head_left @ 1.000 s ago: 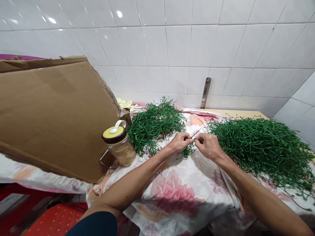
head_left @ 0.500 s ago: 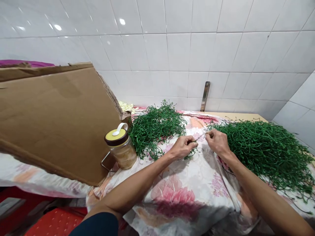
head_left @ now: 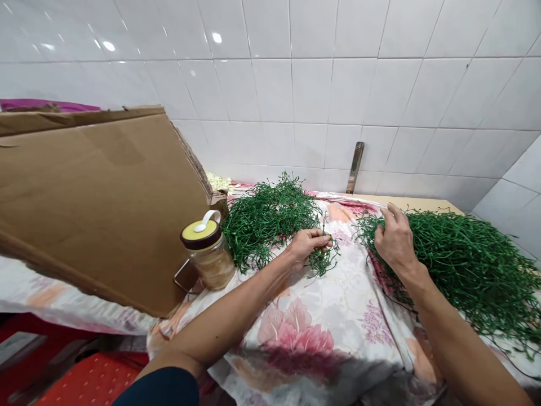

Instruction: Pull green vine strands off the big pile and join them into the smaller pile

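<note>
My left hand (head_left: 310, 245) is closed in a pinch on a few thin green stems (head_left: 323, 260) with small knobbed tips, which hang below the fingers over the flowered cloth. My right hand (head_left: 395, 237) is raised at the left edge of the large heap of green stems (head_left: 456, 254), its fingers apart and nothing visible in them. Behind my left hand lies a smaller pile of the same stems (head_left: 270, 220). Whether they are real plants or artificial ones I cannot tell.
A clear jar (head_left: 209, 262) with a yellow and brown lid stands left of the smaller pile. A big cardboard box (head_left: 97, 208) leans farther left. The flowered cloth (head_left: 313, 327) covers the table against a tiled wall (head_left: 270, 84). A red stool (head_left: 93, 380) is below.
My right hand has moved right and away from the left, from a pinch to spread fingers at the large heap. My left hand has shifted slightly left, still holding stems.
</note>
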The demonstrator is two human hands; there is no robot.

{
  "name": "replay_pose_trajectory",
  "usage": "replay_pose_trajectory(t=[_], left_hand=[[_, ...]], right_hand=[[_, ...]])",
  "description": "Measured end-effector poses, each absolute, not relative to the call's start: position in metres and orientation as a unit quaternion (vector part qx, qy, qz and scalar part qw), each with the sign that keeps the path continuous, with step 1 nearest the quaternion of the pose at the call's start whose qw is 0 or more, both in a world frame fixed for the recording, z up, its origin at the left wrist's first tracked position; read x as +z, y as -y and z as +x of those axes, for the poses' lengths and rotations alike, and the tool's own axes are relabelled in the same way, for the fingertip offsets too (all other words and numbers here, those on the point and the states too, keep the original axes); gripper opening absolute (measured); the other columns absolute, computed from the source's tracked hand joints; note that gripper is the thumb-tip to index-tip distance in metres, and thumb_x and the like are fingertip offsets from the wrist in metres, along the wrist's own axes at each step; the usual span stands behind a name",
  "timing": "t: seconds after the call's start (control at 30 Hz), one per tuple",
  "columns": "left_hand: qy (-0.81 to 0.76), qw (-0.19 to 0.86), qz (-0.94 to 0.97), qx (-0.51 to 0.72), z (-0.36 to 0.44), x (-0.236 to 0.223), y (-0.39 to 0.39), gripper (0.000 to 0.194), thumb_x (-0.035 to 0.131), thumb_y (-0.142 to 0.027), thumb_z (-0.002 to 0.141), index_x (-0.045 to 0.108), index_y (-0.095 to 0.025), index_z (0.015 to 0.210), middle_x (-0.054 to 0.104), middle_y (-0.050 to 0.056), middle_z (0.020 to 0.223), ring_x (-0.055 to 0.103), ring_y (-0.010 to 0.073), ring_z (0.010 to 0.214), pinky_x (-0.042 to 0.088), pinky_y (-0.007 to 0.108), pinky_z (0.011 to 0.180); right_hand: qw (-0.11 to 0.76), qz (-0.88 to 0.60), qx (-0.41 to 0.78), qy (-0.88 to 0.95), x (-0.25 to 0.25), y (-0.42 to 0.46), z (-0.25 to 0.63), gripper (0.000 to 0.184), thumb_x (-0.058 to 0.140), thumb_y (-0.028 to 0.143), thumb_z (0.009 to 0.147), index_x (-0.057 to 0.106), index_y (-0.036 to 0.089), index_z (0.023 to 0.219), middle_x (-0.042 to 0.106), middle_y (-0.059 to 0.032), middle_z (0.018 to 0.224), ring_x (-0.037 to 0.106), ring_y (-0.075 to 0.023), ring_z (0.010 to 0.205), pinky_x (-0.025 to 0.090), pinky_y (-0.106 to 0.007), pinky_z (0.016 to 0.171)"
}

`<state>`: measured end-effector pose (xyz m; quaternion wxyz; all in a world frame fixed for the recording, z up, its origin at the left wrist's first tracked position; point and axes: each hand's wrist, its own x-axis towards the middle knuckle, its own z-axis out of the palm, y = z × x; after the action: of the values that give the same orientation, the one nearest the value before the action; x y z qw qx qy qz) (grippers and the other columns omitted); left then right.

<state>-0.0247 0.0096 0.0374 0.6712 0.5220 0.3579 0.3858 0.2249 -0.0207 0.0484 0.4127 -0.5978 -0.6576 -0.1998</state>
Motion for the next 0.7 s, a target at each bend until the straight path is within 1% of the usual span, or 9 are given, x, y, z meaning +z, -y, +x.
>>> replay_pose_trajectory(t=[0.03, 0.1, 0.13, 0.17, 0.2, 0.27, 0.37, 0.5, 0.7], left_hand=[[-0.353, 0.675, 0.520, 0.387, -0.025, 0.038, -0.009, 0.042, 0.089, -0.043, 0.059, 0.064, -0.011, 0.071, 0.070, 0.007, 0.076, 0.055, 0.0096, 0.063, 0.041, 0.023, 0.062], [-0.340, 0.683, 0.517, 0.388, -0.024, 0.038, -0.009, 0.039, 0.089, -0.039, 0.060, 0.066, -0.011, 0.075, 0.071, 0.008, 0.080, 0.057, 0.0098, 0.064, 0.042, 0.024, 0.064], [-0.335, 0.687, 0.516, 0.387, -0.025, 0.038, -0.008, 0.038, 0.089, -0.037, 0.061, 0.067, -0.011, 0.078, 0.072, 0.009, 0.082, 0.058, 0.0102, 0.066, 0.043, 0.024, 0.065], [-0.331, 0.690, 0.514, 0.386, -0.025, 0.039, -0.008, 0.038, 0.089, -0.036, 0.061, 0.068, -0.011, 0.081, 0.072, 0.009, 0.083, 0.059, 0.0103, 0.066, 0.043, 0.024, 0.065], [-0.328, 0.693, 0.515, 0.384, -0.025, 0.039, -0.007, 0.039, 0.088, -0.035, 0.061, 0.069, -0.010, 0.084, 0.072, 0.009, 0.083, 0.058, 0.0100, 0.065, 0.042, 0.024, 0.064], [-0.320, 0.696, 0.522, 0.375, -0.026, 0.041, -0.006, 0.039, 0.088, -0.034, 0.061, 0.069, -0.010, 0.086, 0.071, 0.008, 0.081, 0.055, 0.0085, 0.060, 0.039, 0.023, 0.060], [-0.306, 0.696, 0.545, 0.355, -0.027, 0.044, -0.005, 0.039, 0.087, -0.037, 0.061, 0.069, -0.010, 0.082, 0.068, 0.005, 0.076, 0.050, 0.0072, 0.055, 0.035, 0.023, 0.057], [-0.281, 0.692, 0.574, 0.337, -0.028, 0.045, -0.005, 0.038, 0.084, -0.043, 0.066, 0.066, -0.010, 0.076, 0.065, 0.005, 0.074, 0.051, 0.0088, 0.057, 0.036, 0.025, 0.058], [-0.314, 0.667, 0.578, 0.349, -0.025, 0.038, -0.008, 0.044, 0.083, -0.052, 0.065, 0.064, -0.012, 0.073, 0.057, 0.001, 0.065, 0.047, 0.0094, 0.057, 0.035, 0.026, 0.057]], right_hand=[[0.428, -0.586, -0.195, 0.660, 0.051, 0.024, 0.220, 0.042, 0.049, 0.012, 0.085, 0.064, 0.006, 0.124, 0.057, -0.0235, 0.137, 0.051, -0.0347, 0.131, 0.041, -0.051, 0.111], [0.469, -0.555, -0.138, 0.673, 0.055, 0.032, 0.206, 0.034, 0.048, 0.016, 0.090, 0.068, 0.011, 0.118, 0.064, -0.0194, 0.127, 0.058, -0.0306, 0.121, 0.047, -0.046, 0.105], [0.482, -0.541, -0.083, 0.685, 0.056, 0.036, 0.199, 0.031, 0.049, 0.019, 0.093, 0.070, 0.014, 0.114, 0.069, -0.0161, 0.119, 0.064, -0.0271, 0.109, 0.052, -0.041, 0.097], [0.481, -0.529, -0.015, 0.699, 0.056, 0.039, 0.191, 0.027, 0.050, 0.024, 0.095, 0.071, 0.016, 0.111, 0.072, -0.0130, 0.111, 0.068, -0.0236, 0.094, 0.056, -0.037, 0.085], [0.467, -0.522, 0.050, 0.712, 0.056, 0.041, 0.184, 0.026, 0.053, 0.029, 0.096, 0.072, 0.018, 0.108, 0.074, -0.0107, 0.104, 0.068, -0.0209, 0.082, 0.056, -0.034, 0.075], [0.435, -0.510, 0.134, 0.730, 0.052, 0.043, 0.174, 0.026, 0.058, 0.037, 0.094, 0.074, 0.019, 0.103, 0.075, -0.0077, 0.095, 0.065, -0.0174, 0.068, 0.052, -0.030, 0.064], [0.417, -0.505, 0.196, 0.730, 0.045, 0.040, 0.169, 0.026, 0.062, 0.041, 0.092, 0.075, 0.019, 0.097, 0.076, -0.0055, 0.088, 0.063, -0.0161, 0.066, 0.050, -0.029, 0.064], [0.408, -0.487, 0.274, 0.722, 0.042, 0.035, 0.173, 0.025, 0.065, 0.038, 0.089, 0.074, 0.018, 0.099, 0.075, -0.0052, 0.086, 0.067, -0.0177, 0.075, 0.051, -0.028, 0.069], [0.406, -0.498, 0.261, 0.721, 0.045, 0.037, 0.174, 0.020, 0.066, 0.037, 0.086, 0.072, 0.018, 0.086, 0.071, -0.0034, 0.078, 0.062, -0.0165, 0.070, 0.048, -0.028, 0.067]])
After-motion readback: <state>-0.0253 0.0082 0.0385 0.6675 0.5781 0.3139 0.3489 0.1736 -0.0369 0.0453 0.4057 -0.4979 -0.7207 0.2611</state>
